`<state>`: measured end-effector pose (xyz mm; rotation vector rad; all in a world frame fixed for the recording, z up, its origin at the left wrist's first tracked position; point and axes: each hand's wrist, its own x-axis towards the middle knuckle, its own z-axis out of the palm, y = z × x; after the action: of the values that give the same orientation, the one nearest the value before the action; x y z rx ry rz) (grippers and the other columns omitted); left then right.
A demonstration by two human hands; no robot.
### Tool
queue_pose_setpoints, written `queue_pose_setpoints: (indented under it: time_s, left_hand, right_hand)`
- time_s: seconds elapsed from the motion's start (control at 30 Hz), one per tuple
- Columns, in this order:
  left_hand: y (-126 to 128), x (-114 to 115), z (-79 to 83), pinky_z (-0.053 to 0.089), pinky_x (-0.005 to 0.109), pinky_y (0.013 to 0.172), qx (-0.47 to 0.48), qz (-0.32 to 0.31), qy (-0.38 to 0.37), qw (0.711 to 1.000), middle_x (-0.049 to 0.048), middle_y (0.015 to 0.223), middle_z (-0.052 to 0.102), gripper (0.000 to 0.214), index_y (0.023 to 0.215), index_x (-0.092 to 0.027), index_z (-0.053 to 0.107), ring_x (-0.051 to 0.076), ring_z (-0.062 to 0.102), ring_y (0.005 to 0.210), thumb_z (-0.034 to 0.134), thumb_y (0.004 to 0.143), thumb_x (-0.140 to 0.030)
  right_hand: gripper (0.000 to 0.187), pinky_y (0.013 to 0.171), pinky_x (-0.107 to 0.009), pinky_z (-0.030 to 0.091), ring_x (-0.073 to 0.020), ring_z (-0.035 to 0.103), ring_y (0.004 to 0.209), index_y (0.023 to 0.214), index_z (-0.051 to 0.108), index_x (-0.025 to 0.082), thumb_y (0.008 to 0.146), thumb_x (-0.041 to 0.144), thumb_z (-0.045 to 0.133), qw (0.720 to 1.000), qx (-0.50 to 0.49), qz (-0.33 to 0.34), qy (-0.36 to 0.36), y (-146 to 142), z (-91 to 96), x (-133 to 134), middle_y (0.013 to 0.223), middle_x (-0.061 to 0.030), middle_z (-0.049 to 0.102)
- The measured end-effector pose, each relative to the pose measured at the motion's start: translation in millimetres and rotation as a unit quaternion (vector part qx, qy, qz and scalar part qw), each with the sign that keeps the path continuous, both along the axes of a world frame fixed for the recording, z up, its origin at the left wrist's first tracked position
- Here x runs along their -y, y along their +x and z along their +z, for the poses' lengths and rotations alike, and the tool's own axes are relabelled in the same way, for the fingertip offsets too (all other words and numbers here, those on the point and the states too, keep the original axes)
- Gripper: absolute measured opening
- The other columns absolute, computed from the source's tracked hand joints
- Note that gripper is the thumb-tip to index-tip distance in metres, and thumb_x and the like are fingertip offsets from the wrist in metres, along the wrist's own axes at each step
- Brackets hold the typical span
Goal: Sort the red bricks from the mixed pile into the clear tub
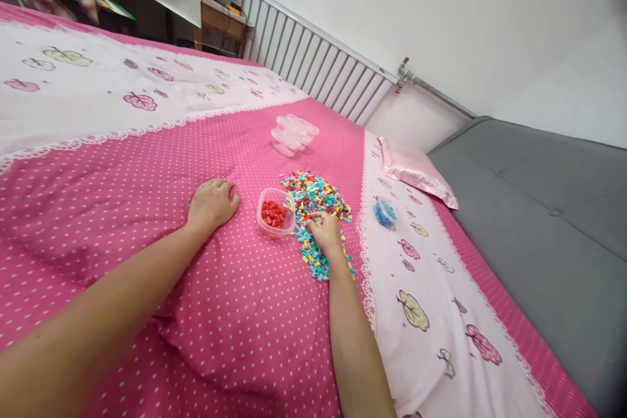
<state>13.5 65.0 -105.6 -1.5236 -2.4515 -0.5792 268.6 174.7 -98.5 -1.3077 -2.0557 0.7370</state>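
My left hand point(212, 202) lies on the pink dotted bedspread, palm down with nothing in it, left of a clear plastic tub. Small red building bricks point(273, 213) partly fill that tub point(262, 227). Right of it spreads a pile of tiny mixed-colour bricks point(318, 194), mostly blue, teal, yellow and red. My right hand point(326, 232) is over the lower part of the pile with thumb and fingers pinched together. What sits between its fingertips is too small to make out.
Beyond the pile is a stack of clear, pinkish containers point(294, 133). A tub of blue bricks point(385, 213) stands to the right. Farther off are a pink pillow point(416, 170), a grey padded headboard point(533, 209) and a metal rail point(313, 46) by the wall.
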Motion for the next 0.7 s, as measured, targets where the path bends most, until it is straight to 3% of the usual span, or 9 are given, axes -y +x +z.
queue_pose_setpoints:
  time_s: [0.1,0.2,0.3,0.43,0.5,0.57,0.7]
  left_hand:
    - [0.0,-0.1,0.3,0.036,0.038,0.099,0.007,-0.003,0.002,1.0,0.0149,0.117,0.062,0.047,0.113,-0.011,0.062,0.028,0.054,0.11,0.034,0.083,-0.035]
    - [0.0,0.0,1.0,0.036,0.039,0.099,0.012,-0.005,0.003,1.0,0.0156,0.119,0.061,0.048,0.113,-0.01,0.062,0.029,0.054,0.111,0.034,0.083,-0.036]
    - [0.3,0.4,1.6,0.036,0.039,0.099,0.015,-0.005,0.003,1.0,0.0158,0.119,0.061,0.048,0.114,-0.01,0.062,0.029,0.054,0.112,0.035,0.083,-0.036]
    - [0.2,0.1,1.0,0.036,0.039,0.099,0.011,-0.004,0.001,1.0,0.0153,0.119,0.061,0.048,0.114,-0.01,0.062,0.028,0.054,0.112,0.034,0.084,-0.036]
    - [-0.3,-0.3,0.1,0.036,0.039,0.099,0.006,-0.005,0.002,1.0,0.0152,0.118,0.061,0.048,0.113,-0.01,0.062,0.028,0.054,0.111,0.034,0.084,-0.035]
    - [-0.8,-0.7,-0.6,0.036,0.039,0.099,0.003,-0.005,0.004,1.0,0.0153,0.118,0.062,0.048,0.114,-0.009,0.062,0.028,0.054,0.111,0.035,0.084,-0.035]
    - [-1.0,-0.8,-1.2,0.036,0.038,0.099,0.001,-0.003,0.004,1.0,0.0151,0.119,0.061,0.048,0.114,-0.01,0.061,0.028,0.054,0.111,0.035,0.083,-0.035]
  right_hand:
    - [0.024,0.045,-0.021,0.029,-0.0077,0.035,0.043,0.082,0.064,0.016,0.064,0.032,0.065,0.977,-0.18,0.002,-0.117,-0.4,4.8,1.7,0.045,0.0105,0.038]
    - [0.027,0.037,-0.017,0.018,-0.0044,0.027,0.04,0.083,0.06,0.018,0.061,0.031,0.069,0.886,-0.38,0.021,-0.265,1.8,15.7,3.0,0.051,0.011,0.037]
    - [0.018,0.033,-0.013,0.021,-0.0043,0.037,0.044,0.079,0.056,0.02,0.064,0.025,0.064,0.787,-0.514,0.04,-0.339,9.5,29.1,1.8,0.058,0.0075,0.044]
    - [0.01,0.038,-0.012,0.035,-0.0074,0.055,0.061,0.077,0.057,0.018,0.068,0.019,0.053,0.719,-0.596,0.012,-0.359,23.8,39.0,-3.5,0.07,0.0003,0.057]
    - [0.01,0.04,-0.012,0.038,-0.0076,0.057,0.063,0.077,0.057,0.017,0.068,0.018,0.052,0.706,-0.616,-0.012,-0.349,29.7,39.0,-7.1,0.07,0.0003,0.059]
    - [0.006,0.038,-0.011,0.034,-0.0051,0.052,0.054,0.076,0.056,0.017,0.07,0.018,0.055,0.712,-0.617,-0.039,-0.335,34.1,36.3,-10.6,0.063,0.0032,0.055]
    - [0.011,0.031,-0.012,0.019,-0.0021,0.028,0.036,0.077,0.058,0.018,0.074,0.027,0.063,0.782,-0.549,-0.088,-0.282,39.9,23.1,-16.4,0.048,0.0112,0.036]
